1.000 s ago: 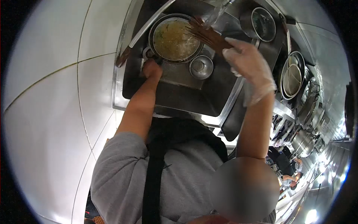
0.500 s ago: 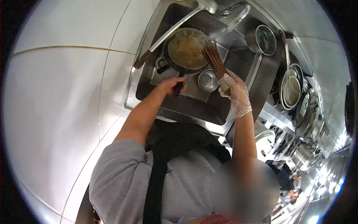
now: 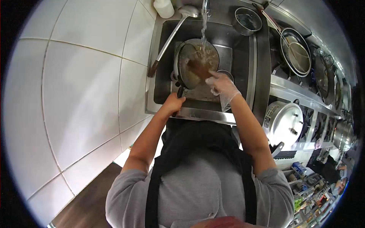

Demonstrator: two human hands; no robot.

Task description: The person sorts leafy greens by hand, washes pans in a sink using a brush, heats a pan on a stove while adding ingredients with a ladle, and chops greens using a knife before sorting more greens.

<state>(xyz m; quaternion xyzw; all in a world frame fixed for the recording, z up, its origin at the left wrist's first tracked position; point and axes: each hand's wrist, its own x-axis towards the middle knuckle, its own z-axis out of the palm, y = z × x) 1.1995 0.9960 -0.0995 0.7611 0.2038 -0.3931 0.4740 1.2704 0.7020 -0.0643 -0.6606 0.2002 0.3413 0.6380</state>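
Note:
My left hand (image 3: 174, 103) is closed around the black handle (image 3: 180, 92) of a pan (image 3: 185, 78) in the sink. The pan is tilted, and a round vessel of cloudy water (image 3: 211, 57) shows beside and under it. In a clear plastic glove, my right hand (image 3: 222, 86) grips a brown bristle brush (image 3: 200, 70). Motion blurs the brush, which lies over the pan; I cannot tell exactly where its bristles touch. A stream of water (image 3: 204, 32) falls from the faucet (image 3: 205, 7) into the vessel. Partly behind my right hand is a small metal bowl (image 3: 227, 73).
A long ladle (image 3: 170, 42) rests along the left rim of the sink (image 3: 235, 49). At the back right stands a metal pot (image 3: 248, 21). Right of the sink are a strainer (image 3: 299, 57) on a pan and a lidded pressure cooker (image 3: 286, 123). A white bottle (image 3: 164, 7) stands behind.
The pan has tilted, its handle swinging toward me. My right hand has moved left and lower, bringing the brush from beside the pan to over it. The view has shifted too.

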